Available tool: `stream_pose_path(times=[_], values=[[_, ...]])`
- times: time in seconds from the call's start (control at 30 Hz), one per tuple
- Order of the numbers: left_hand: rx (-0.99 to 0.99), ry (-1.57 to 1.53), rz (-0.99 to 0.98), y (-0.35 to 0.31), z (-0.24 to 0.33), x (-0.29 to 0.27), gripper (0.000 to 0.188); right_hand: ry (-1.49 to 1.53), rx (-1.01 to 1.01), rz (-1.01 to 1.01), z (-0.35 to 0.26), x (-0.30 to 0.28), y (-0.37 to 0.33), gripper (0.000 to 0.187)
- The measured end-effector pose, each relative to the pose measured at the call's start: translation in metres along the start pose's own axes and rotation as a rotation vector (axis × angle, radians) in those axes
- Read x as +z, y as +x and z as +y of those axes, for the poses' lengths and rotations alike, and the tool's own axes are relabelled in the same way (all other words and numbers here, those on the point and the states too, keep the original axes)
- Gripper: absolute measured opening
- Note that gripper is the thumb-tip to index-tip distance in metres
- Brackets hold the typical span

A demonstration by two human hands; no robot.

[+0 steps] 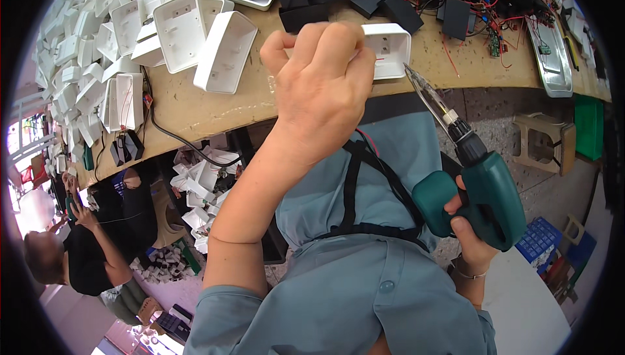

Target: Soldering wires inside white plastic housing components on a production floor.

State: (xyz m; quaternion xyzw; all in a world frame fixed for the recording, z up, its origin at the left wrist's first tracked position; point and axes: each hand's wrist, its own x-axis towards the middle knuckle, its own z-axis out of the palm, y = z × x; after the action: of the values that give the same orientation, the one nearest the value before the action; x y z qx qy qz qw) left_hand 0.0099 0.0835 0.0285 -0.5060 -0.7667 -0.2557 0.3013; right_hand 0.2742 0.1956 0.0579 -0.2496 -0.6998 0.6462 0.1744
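A small white plastic housing (392, 52) sits at the table's near edge, its open side showing and a bit of red wire inside. My left hand (319, 78) is over the housing's left end with fingers curled closed; whatever the fingertips pinch is hidden behind the hand. My right hand (470, 241) is wrapped round the grip of a dark green power screwdriver (493, 189). Its long, clear-sleeved nose points up and left, the tip beside the housing's right wall; from here I cannot tell whether they touch.
White housings (179, 33) pile up on the left, black boxes (390, 7) at the back. Red wires and circuit boards (495, 46) lie right, near a metal tray (552, 62). A black cable (172, 134) hangs over the edge. Another person (97, 244) works at far left; a stool (540, 140) stands right.
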Motion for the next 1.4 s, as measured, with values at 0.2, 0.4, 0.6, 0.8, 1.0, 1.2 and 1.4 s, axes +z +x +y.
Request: stream_pose_path(times=[0.2, 0.4, 0.6, 0.8, 1.0, 1.2, 1.4], values=[[0.042, -0.055, 0.004, 0.003, -0.006, 0.01, 0.005, -0.049, -0.007, -0.043, -0.002, 0.01, 0.009, 0.056], [0.025, -0.153, -0.09, 0.005, -0.008, 0.009, 0.007, -0.097, -0.038, 0.012, -0.004, 0.016, 0.015, 0.046], [0.044, -0.161, -0.056, 0.005, -0.007, 0.013, 0.006, -0.073, 0.006, 0.056, -0.003, 0.021, 0.011, 0.051], [0.039, -0.149, -0.083, 0.006, -0.006, 0.012, 0.006, -0.186, -0.109, 0.024, 0.007, 0.017, 0.008, 0.052], [0.026, -0.15, -0.107, 0.008, -0.006, 0.008, 0.007, -0.11, -0.029, 0.079, 0.002, 0.024, 0.011, 0.053], [0.018, -0.153, -0.124, 0.008, -0.006, 0.007, 0.009, -0.141, -0.058, 0.024, 0.003, 0.024, 0.013, 0.052], [0.016, -0.157, -0.127, 0.008, -0.006, 0.007, 0.009, -0.124, -0.034, 0.064, 0.005, 0.025, 0.014, 0.05]])
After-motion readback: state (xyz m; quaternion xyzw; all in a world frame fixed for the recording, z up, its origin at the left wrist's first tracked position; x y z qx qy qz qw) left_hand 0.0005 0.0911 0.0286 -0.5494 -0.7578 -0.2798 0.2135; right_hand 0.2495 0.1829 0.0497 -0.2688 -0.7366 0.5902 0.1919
